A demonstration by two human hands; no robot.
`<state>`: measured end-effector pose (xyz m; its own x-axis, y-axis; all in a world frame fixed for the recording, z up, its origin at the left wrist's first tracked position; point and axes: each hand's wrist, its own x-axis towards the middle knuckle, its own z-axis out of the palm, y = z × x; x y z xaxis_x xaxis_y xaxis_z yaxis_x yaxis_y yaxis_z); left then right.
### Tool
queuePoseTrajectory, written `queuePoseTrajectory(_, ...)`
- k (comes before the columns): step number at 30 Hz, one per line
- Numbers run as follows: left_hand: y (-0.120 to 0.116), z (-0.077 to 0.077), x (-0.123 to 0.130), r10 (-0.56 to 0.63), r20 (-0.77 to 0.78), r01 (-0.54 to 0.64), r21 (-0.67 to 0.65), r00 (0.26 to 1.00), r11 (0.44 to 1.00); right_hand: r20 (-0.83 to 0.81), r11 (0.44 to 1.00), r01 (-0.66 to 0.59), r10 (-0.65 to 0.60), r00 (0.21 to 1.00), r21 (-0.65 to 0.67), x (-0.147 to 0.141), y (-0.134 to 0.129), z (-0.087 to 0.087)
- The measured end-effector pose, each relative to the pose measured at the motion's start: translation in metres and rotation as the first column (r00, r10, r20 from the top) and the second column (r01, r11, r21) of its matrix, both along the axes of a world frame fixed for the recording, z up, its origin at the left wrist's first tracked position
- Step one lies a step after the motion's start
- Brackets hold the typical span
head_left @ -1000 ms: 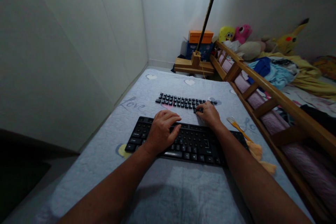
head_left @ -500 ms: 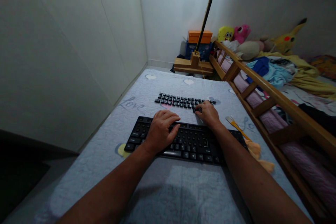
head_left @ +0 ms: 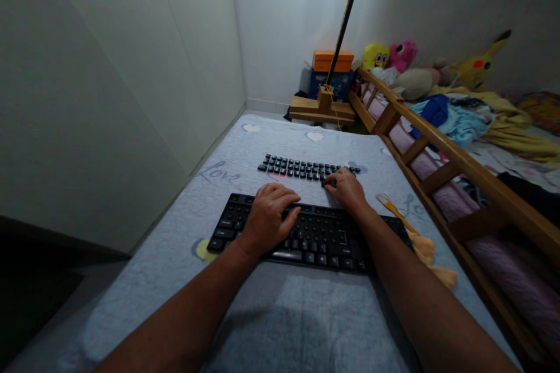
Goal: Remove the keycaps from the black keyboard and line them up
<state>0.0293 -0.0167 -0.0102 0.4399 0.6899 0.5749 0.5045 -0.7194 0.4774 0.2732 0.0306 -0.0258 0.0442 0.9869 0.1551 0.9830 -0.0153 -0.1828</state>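
A black keyboard [head_left: 289,255] lies across the cloth-covered surface, with several keycaps gone from its upper and middle rows. My left hand [head_left: 273,213] rests over its left-middle part, fingers apart and holding nothing. Beyond the keyboard, loose black keycaps [head_left: 296,169] are laid out in rows. My right hand [head_left: 345,187] is at the right end of these rows, thumb and fingers closed around a keycap at the near row; the fingers partly hide it. My right forearm covers part of the keyboard's right side.
A brush [head_left: 396,210] and an orange cloth [head_left: 423,247] lie right of the keyboard. A wooden bed rail [head_left: 455,157] runs along the right. At the far end stands a wooden base [head_left: 321,106] with a black pole, before stacked boxes [head_left: 332,61].
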Motion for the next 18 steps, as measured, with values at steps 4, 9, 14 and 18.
queuePoseTrajectory(4,0.0002,0.0,-0.0006,-0.003,-0.014,0.003,-0.003,1.0,1.0,0.001,1.0,-0.007,0.007,1.0,0.008,0.0004,0.0,-0.0011)
queuePoseTrajectory(9,0.0002,-0.0002,-0.0006,0.001,-0.004,-0.001,0.01,1.0,1.0,0.001,1.0,-0.003,0.003,1.0,0.017,0.0002,-0.0006,-0.0014)
queuePoseTrajectory(14,0.0007,-0.0003,-0.0002,-0.001,-0.007,0.001,0.008,1.0,1.0,-0.005,1.0,-0.005,0.005,1.0,0.024,-0.0002,-0.0007,-0.0008)
queuePoseTrajectory(18,0.0016,-0.0009,-0.0006,-0.002,-0.014,0.002,0.008,1.0,1.0,-0.017,0.999,-0.003,0.004,1.0,0.033,-0.0007,-0.0015,-0.001)
